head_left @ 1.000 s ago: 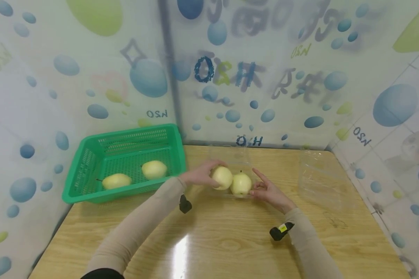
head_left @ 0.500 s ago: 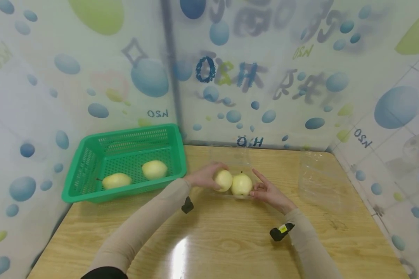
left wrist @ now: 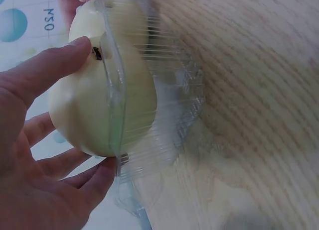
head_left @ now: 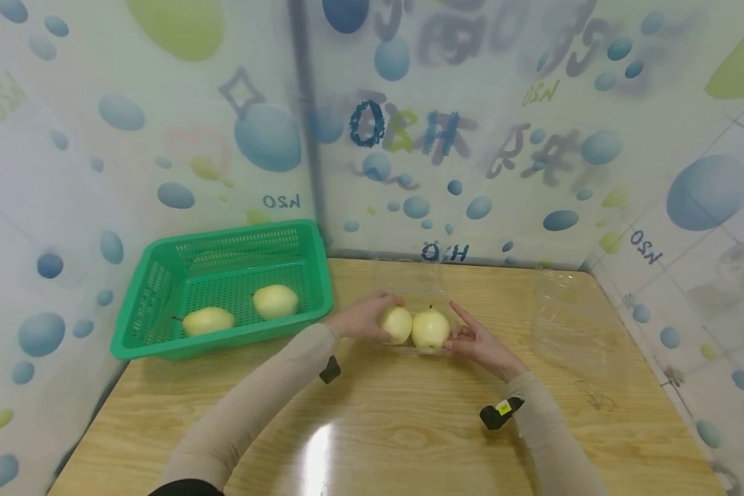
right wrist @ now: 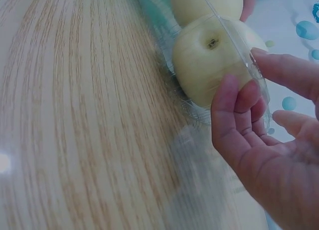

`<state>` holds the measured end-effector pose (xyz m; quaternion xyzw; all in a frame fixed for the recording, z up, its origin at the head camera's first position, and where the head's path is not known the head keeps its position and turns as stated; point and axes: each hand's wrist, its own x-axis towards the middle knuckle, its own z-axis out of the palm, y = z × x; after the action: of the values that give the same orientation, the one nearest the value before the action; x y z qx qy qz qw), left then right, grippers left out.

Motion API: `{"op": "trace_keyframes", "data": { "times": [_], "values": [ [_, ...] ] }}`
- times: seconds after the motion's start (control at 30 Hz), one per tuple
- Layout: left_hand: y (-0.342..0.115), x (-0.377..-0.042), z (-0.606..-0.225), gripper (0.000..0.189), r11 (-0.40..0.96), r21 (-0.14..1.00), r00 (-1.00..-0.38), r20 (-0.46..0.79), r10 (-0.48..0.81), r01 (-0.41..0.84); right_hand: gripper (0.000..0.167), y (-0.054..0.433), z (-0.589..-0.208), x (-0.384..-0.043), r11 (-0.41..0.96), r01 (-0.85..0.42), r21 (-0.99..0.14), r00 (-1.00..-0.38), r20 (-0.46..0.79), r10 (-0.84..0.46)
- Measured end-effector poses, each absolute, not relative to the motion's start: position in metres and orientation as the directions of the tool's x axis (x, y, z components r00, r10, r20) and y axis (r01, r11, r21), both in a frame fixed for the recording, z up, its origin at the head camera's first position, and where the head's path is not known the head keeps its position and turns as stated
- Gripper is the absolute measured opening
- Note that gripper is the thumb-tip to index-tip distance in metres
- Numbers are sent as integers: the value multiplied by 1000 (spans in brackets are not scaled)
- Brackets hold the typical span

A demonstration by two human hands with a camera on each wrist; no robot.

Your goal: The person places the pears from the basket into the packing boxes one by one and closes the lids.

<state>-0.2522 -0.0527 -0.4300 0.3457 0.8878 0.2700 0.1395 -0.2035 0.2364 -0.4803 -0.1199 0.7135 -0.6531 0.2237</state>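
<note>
A clear plastic clamshell box (left wrist: 182, 85) stands mid-table with its lid (head_left: 407, 277) tipped back towards the wall. Two pale yellow pears sit side by side in it. My left hand (head_left: 364, 317) grips the left pear (head_left: 399, 326), thumb near its top and fingers curled round its far side, fingertips right at the box rim. On the other side, my right hand (head_left: 485, 348) pinches the rim of the box between thumb and curled fingers, beside the right pear (head_left: 430, 332); its index finger points forward. The left hand hides part of its pear.
On the left stands a green plastic basket (head_left: 223, 238) with two more pears, one lying near the front (head_left: 208, 321) and one to its right (head_left: 275, 302). Another clear plastic container (head_left: 570, 324) lies at the back right. A patterned sheet hangs behind the wooden table (head_left: 397, 427).
The left hand has lowered its pear slightly into the box, beside the other pear. My right hand stays at the box rim. The head view has shifted a little.
</note>
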Motion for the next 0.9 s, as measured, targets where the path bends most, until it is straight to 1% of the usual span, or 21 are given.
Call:
{"op": "trace_keyframes", "data": {
  "times": [0.17, 0.33, 0.43, 0.67, 0.9],
  "values": [
    [-55, -248, -433, 67, 617, 574, -738, -32, 674, 539, 91, 235, -480, -204, 119, 130, -984, -875, -170, -454],
    [-56, -245, -434, 67, 654, 558, -767, -48, 640, 511, 91, 235, -479, -204, 117, 139, -983, -876, -178, -449],
    [-55, -245, -435, 67, 663, 555, -773, -55, 632, 502, 91, 235, -480, -205, 114, 142, -983, -876, -178, -447],
    [-53, -246, -441, 69, 678, 509, -752, -88, 654, 530, 91, 236, -481, -205, 118, 138, -983, -878, -177, -446],
    [-55, -248, -446, 69, 662, 532, -743, -87, 663, 528, 92, 235, -479, -204, 126, 140, -982, -878, -182, -443]
  ]
}}
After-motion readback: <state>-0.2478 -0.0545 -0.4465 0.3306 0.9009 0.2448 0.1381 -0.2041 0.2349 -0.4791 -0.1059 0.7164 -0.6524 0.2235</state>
